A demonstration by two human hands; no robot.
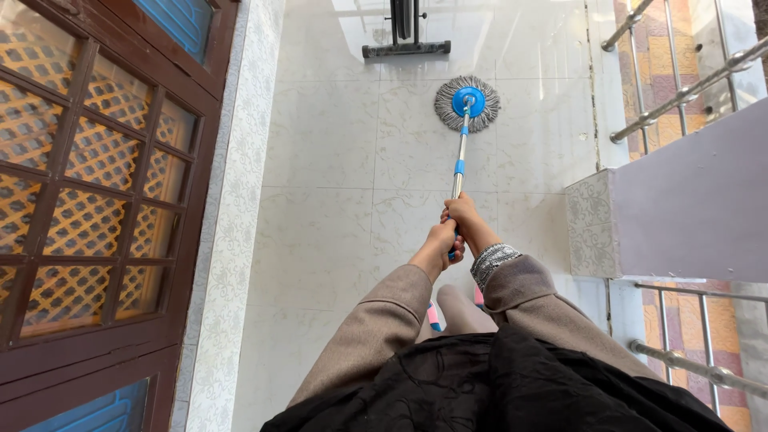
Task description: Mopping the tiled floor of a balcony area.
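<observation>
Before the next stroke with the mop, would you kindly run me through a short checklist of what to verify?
1. Both hands on the mop handle: ok; left hand and right hand grip its near end together.
2. Mop head flat on the tiled floor: ok.
3. Room ahead of the head: not ok; a black stand base lies close beyond it.
4. Clearance on the right: ok; the ledge is apart from the handle.
5. Floor wet or dry: cannot tell.
</observation>
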